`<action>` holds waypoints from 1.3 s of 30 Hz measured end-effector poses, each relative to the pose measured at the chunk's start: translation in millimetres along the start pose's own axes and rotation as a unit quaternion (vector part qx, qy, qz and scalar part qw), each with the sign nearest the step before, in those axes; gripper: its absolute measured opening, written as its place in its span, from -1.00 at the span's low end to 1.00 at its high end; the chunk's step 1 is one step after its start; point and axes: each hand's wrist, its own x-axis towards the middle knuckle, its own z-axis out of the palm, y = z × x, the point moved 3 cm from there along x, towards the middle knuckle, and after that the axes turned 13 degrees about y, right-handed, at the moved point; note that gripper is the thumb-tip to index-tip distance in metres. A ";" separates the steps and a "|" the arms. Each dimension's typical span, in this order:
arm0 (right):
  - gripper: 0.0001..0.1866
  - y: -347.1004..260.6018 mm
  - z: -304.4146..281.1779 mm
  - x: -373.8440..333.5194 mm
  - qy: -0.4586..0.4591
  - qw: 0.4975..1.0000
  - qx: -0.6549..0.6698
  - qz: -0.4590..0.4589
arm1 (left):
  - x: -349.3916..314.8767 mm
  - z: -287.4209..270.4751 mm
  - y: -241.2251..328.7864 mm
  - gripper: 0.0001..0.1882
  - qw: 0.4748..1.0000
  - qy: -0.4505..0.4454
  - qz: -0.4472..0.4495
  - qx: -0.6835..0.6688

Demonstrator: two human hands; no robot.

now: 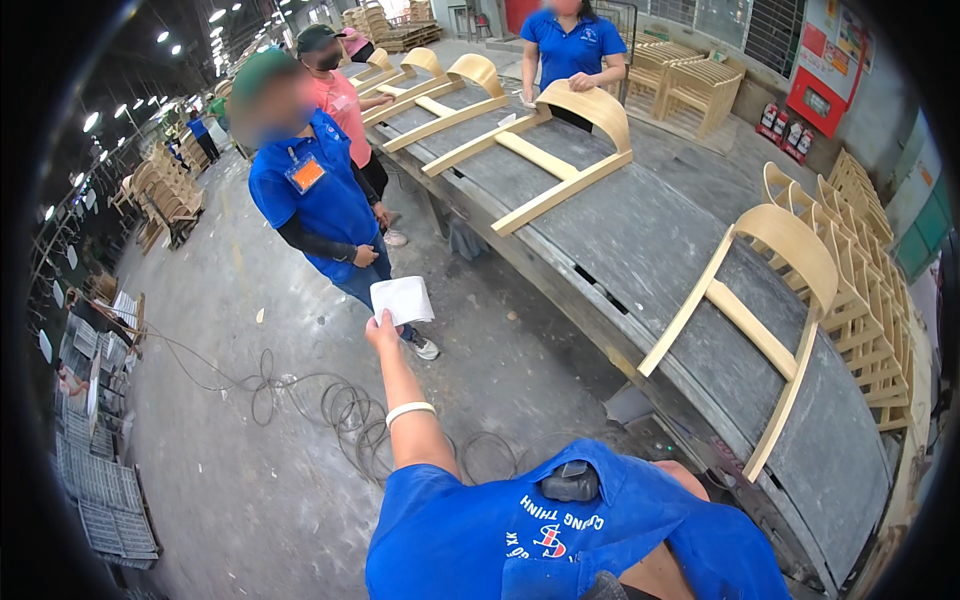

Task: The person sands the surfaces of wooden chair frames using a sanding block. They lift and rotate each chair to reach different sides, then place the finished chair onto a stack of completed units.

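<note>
My left arm reaches out ahead over the floor, a white band around its wrist. Pinched between the fingers and thumb of my left hand (381, 331) is a white folded sheet (403, 300), paper or cloth, I cannot tell which. It is held up in front of a co-worker (315, 200) in a blue shirt and green cap, whose hands rest low near the waist. My right hand does not show; only part of that arm appears at the lower edge. To my right, a pale wooden chair frame (752, 325) with a curved top rail lies on a long grey worktable (660, 240).
Further along the table lie more wooden frames (560, 150); a second co-worker (570, 50) in blue has a hand on one. Another person (340, 95) in pink stands beyond. Coiled cable (355, 420) lies on the floor. Stacked chair frames (860, 290) stand behind the table.
</note>
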 end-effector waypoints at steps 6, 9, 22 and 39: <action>-0.90 -47.6 14.0 -24.3 -0.017 1.000 -0.009 0.017 | 7.5 -9.2 -5.1 -0.70 0.999 -0.013 -0.048 -0.013; -0.92 -52.2 14.3 -32.1 0.034 0.997 -0.065 -0.017 | 6.7 -13.2 -3.7 -0.70 0.998 -0.008 -0.056 -0.021; -0.86 -46.2 14.1 -64.3 0.084 0.996 0.000 -0.034 | 2.7 -7.5 2.6 -0.73 0.994 0.014 -0.094 -0.054; -0.91 -0.3 2.2 -49.6 0.135 0.988 -0.067 -0.027 | 1.0 -3.8 7.1 -0.75 0.995 0.004 -0.095 -0.040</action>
